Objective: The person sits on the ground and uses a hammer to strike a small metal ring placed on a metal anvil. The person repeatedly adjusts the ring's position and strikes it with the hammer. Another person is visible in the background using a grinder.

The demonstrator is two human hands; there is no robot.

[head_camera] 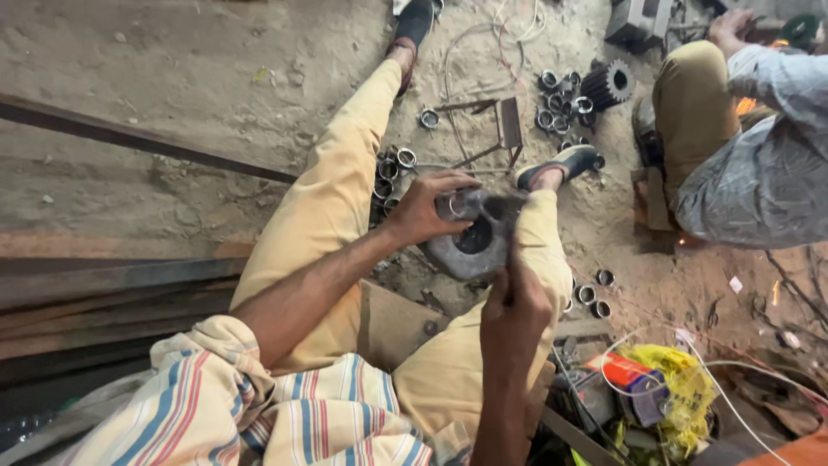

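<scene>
co-worker (759, 164) cut off at right edge, right hand (513, 315) blurred, its fingers hidden, grey disc (479, 246) partly covered

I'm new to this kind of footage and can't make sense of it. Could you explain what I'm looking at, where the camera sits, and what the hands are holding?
The camera sits on a person's head and looks down at their own arms and legs as they sit on a dirt floor. Their left hand grips a small metal ring against a heavy grey round metal part with a centre hole. Their right hand holds a thin tool over it; what kind is unclear. More small rings and a dark gear lie on the ground. At right sits another person.
</scene>
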